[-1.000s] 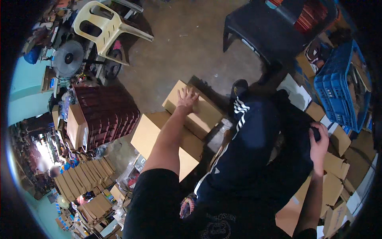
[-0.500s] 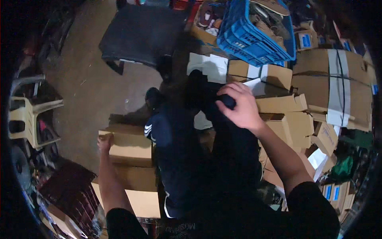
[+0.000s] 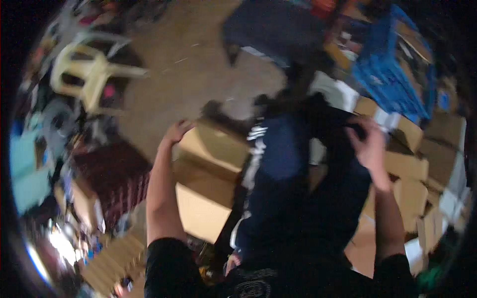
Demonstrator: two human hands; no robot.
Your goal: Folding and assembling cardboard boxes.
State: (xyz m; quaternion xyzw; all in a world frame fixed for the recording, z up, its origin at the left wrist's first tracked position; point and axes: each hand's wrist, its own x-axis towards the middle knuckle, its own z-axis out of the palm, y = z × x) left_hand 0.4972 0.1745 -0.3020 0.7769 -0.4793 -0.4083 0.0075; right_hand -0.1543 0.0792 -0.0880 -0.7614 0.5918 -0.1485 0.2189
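Note:
A brown cardboard box [image 3: 211, 149] stands open beside my left leg, its flaps and inner walls showing. My left hand [image 3: 180, 131] is at the box's far left corner, fingers bent over the upper edge of the flap. My right hand [image 3: 367, 144] lies at my right knee, over the dark trousers [image 3: 323, 198], with thumb and fingers apart. Between them shows only something dark that blends with the cloth. Motion blurs both hands somewhat.
At the left stand a cream plastic chair [image 3: 89, 79] and a dark red crate [image 3: 112, 174]. A dark-topped seat or low table [image 3: 273, 30] is ahead. To the right, a blue plastic crate [image 3: 390, 74] holds mixed items above several cardboard boxes [image 3: 407, 166].
The whole view has swung to the left, so the chair, crates and boxes sit farther right in it. My left hand stays at the box edge; my right hand remains at the knee.

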